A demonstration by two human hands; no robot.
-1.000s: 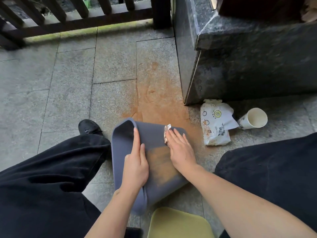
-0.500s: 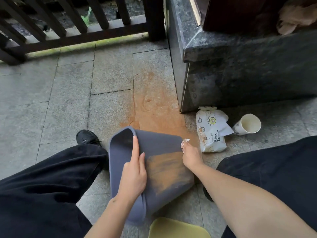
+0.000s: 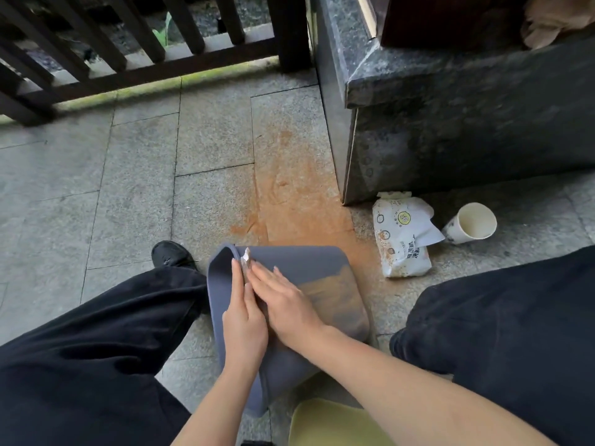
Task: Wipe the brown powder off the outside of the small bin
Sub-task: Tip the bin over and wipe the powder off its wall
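A small grey bin (image 3: 309, 265) lies on its side on the stone floor between my knees, mouth facing left. Brown powder (image 3: 331, 294) smears its upper side toward the right. My left hand (image 3: 244, 320) rests along the rim and steadies the bin. My right hand (image 3: 283, 300) lies flat on the bin's upper side, right beside the left hand, pressing a small white wipe (image 3: 246, 256) whose tip sticks out past the fingers near the rim.
Brown powder (image 3: 289, 194) stains the floor tiles beyond the bin. A pack of wipes (image 3: 399, 239) and a tipped paper cup (image 3: 473, 223) lie to the right by a dark stone block (image 3: 450, 130). A wooden railing (image 3: 128, 43) runs behind. A yellow-green seat (image 3: 328, 423) sits below.
My right hand has swept the wipe from the bin's right edge back across to the left, up against my left hand near the rim. The powder patch looks a little smaller.
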